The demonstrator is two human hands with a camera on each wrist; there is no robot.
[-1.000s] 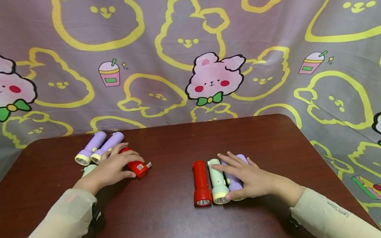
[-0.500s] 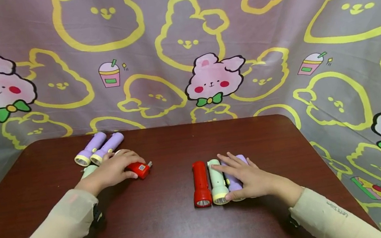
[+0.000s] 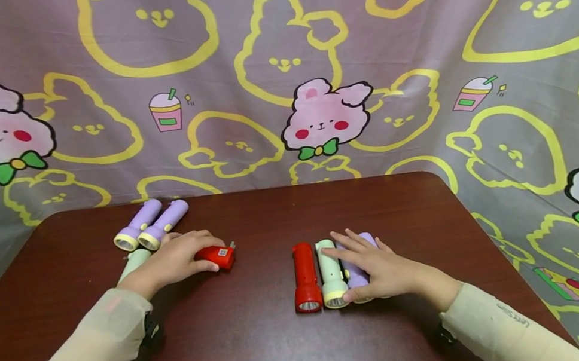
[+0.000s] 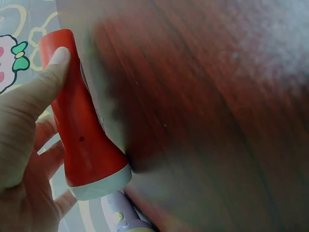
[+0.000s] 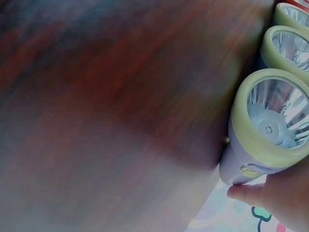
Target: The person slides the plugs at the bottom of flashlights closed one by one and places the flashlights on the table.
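My left hand (image 3: pixel 176 257) grips a red flashlight (image 4: pixel 79 125), thumb along one side and fingers round the other. Its pale-rimmed head shows in the left wrist view, while the head view shows mostly its tail end. With fingers spread, my right hand (image 3: pixel 381 265) rests over a row of flashlights. The row has a red flashlight (image 3: pixel 306 278) at its left, a pale green flashlight (image 3: pixel 331 272) beside it, then a purple flashlight (image 3: pixel 355 275) partly under the fingers. In the right wrist view another purple flashlight (image 5: pixel 265 145) stands out nearest, its body mostly hidden.
Two purple flashlights (image 3: pixel 164 223) lie side by side at the table's back left. A pale green flashlight (image 3: pixel 136 260) is partly covered by my left wrist. The brown table (image 3: pixel 266 340) ends at a patterned curtain (image 3: pixel 233 79).
My left hand has shifted slightly right with the red flashlight, whose tail end now points more to the right. More of the pale green flashlight behind the wrist shows. My right hand stays put.
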